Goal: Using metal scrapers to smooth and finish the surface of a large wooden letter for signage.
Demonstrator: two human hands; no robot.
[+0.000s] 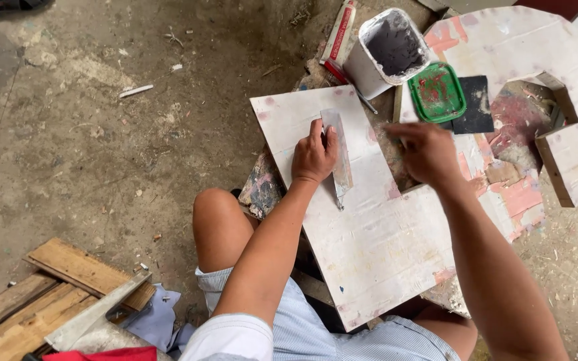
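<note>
- White-painted board (369,234) lies across the squatting person's knees, its far-left corner toward a tub (388,50), its near edge over the lap.
- Left hand (314,157) is closed around a putty knife (338,157), whose smeared blade lies flat on the board and points toward the near side.
- Right hand (428,152) hovers past the board's right edge with fingers loosely curled; blur hides whether it holds anything.
- Just beyond the right hand sits a green lid (437,91) smeared red, touching a dark square sheet (477,103), both resting on a large white cut-out shape (570,60) patched with pink filler.
- The tub, white and lined with grey paste, stands at the far side between the board and the shape; a red-and-white tube (340,32) lies just left of it.
- Bare concrete floor (88,134) stretches open to the left, scattered only with small debris.
- Wooden planks (48,294) and a metal trowel (98,311) lie at the near left, well apart from the hands; blue cloth (155,321) is bunched beside them.
- Right of the board, the shape and its box-like open frame (566,160) crowd the ground out to the picture's edge.
</note>
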